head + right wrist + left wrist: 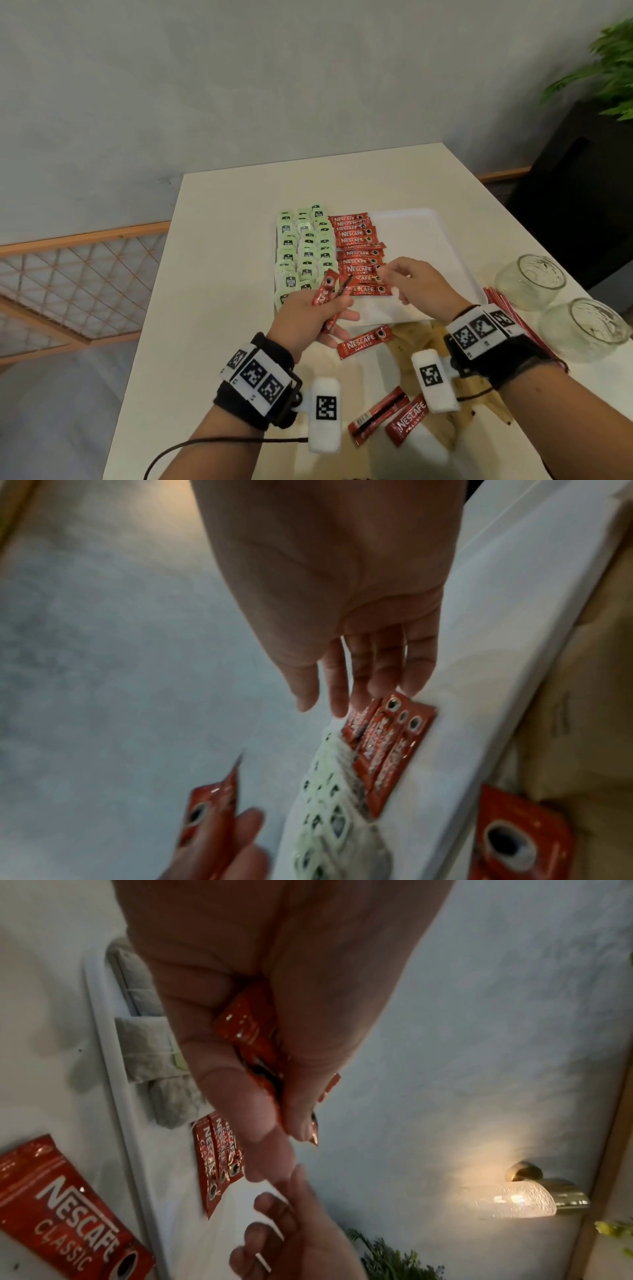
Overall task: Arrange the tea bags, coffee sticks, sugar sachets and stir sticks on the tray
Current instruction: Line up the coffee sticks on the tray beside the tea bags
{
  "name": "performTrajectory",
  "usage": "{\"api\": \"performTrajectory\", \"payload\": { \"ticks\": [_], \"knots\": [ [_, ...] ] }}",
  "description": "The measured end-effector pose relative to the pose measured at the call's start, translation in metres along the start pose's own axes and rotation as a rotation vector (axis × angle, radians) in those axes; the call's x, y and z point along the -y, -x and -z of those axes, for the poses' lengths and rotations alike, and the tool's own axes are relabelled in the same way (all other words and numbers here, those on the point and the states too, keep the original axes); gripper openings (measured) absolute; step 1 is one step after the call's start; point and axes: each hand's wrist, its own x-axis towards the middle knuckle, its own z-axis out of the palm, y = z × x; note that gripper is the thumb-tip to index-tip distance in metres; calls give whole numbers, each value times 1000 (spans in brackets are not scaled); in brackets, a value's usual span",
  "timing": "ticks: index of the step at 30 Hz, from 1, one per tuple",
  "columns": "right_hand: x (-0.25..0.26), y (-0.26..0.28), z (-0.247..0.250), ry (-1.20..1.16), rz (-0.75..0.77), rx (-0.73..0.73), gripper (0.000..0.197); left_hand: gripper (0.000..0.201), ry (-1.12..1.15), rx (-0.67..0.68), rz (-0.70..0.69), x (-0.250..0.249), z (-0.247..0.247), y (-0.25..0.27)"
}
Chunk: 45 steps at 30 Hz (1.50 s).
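Observation:
A white tray [421, 236] holds columns of green tea bags [303, 253] on its left and a column of red coffee sticks [359, 253] beside them. My left hand [339, 308] grips a few red coffee sticks [323, 291] above the tray's near left corner; the left wrist view shows these held sticks [250, 1026] pinched between thumb and fingers. My right hand [390, 275] reaches over the coffee column with straight fingers. In the right wrist view its fingertips [377, 685] touch the nearest tray sticks [387, 745]. It holds nothing.
One loose coffee stick [364, 342] lies just in front of the tray, and two more [390, 418] lie nearer me. Brown paper sachets [418, 342] are spread under my right wrist. Red packets [493, 298] and two glass jars [529, 279] stand to the right.

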Motion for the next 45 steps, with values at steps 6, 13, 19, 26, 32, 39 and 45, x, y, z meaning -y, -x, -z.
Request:
{"api": "performTrajectory", "payload": {
  "ticks": [6,13,19,26,32,39,45],
  "knots": [
    [30,32,-6,-209,41,175,43,22,-160,-62,-91,-2,-19,1],
    [33,48,-10,-476,-73,207,25,21,-384,-93,-263,8,-22,4],
    [22,58,-4,-469,11,94,21,33,-178,-233,-275,7,-12,7],
    [27,63,-4,-450,59,72,16,16,-209,-162,-252,10,-13,16],
    [41,58,0,-235,-25,236,24,23,-530,-179,-405,4,-17,15],
    [28,47,13,-322,-12,196,19,16,-500,-181,-391,5,-7,8],
    [-4,30,17,-178,-131,137,9,42,-349,-199,-223,1,-9,3]
  ]
}}
